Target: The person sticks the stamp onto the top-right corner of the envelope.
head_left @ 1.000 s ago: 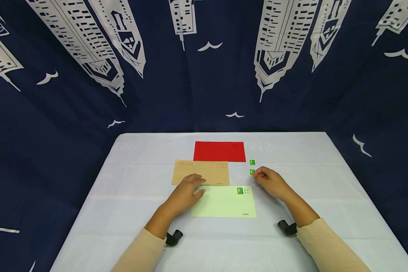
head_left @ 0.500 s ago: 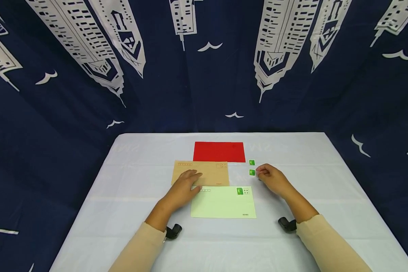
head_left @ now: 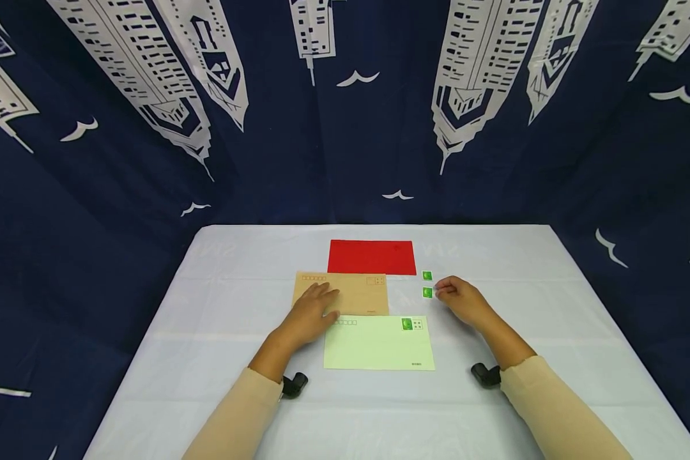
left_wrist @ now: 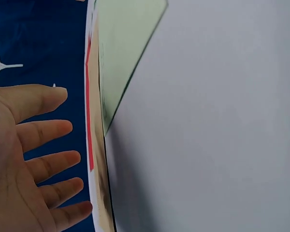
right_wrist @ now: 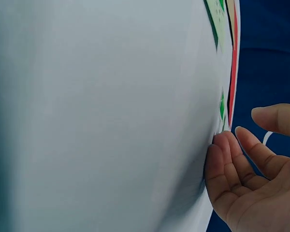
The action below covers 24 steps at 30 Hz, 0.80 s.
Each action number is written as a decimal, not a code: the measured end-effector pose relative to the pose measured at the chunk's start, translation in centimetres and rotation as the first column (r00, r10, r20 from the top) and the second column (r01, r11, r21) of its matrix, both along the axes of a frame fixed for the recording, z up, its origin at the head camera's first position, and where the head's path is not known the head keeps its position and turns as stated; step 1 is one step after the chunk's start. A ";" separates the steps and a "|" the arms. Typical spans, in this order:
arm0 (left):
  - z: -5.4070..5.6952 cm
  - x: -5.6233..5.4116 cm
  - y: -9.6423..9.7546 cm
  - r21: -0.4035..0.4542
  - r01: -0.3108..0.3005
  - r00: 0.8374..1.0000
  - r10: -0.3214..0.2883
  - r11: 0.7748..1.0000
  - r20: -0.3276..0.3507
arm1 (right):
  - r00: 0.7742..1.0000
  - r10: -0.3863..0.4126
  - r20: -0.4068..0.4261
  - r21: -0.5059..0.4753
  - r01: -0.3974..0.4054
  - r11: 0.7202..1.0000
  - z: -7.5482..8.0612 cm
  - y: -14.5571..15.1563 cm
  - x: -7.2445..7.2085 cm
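My left hand [head_left: 306,317], fingers straight and spread, is over the left part of a tan envelope [head_left: 362,297]; whether it touches the paper I cannot tell. Its thumb reaches the upper left corner of a pale green envelope [head_left: 379,348], which bears a green stamp [head_left: 407,324] at upper right. Two loose green stamps [head_left: 427,292] lie in a column right of the envelopes. Just right of the lower one is my right hand [head_left: 464,303]. In the right wrist view its thumb and index finger [right_wrist: 256,147] stand apart, the other fingers loosely bent, holding nothing.
A red envelope [head_left: 372,257] lies at the back, behind the tan one. The white tabletop [head_left: 512,275] ends at a dark blue curtain [head_left: 351,153] printed with white buildings and birds. A black wrist camera [head_left: 485,375] sits at each sleeve.
My left hand has shifted slightly back and left, off most of the green envelope. My right hand has drawn a little right, away from the lower stamp, which now shows whole.
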<state>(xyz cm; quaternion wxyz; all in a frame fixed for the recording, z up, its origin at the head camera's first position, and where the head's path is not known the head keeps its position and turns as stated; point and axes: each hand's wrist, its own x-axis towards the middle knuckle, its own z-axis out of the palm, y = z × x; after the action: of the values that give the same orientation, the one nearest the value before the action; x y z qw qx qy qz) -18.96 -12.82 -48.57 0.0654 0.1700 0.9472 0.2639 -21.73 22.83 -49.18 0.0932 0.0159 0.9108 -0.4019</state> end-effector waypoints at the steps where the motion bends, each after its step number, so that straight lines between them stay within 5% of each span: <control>1: 0.0 -0.1 0.0 -0.006 -0.002 1.000 0.002 1.000 -0.001 | 1.000 -0.002 0.003 0.002 0.002 1.000 -0.1 0.0 -0.1; 24: -0.7 -1.1 0.0 -0.106 -0.042 0.997 0.047 0.994 0.053 | 1.000 0.009 -0.009 0.127 -0.008 0.992 -1.0 -0.1 -1.9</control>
<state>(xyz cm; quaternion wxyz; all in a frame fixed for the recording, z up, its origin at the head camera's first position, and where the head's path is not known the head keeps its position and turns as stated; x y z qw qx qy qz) -20.10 -12.86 -49.32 0.0945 0.1377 0.9611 0.2198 -23.66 22.71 -50.17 0.0892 0.0160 0.9350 -0.3429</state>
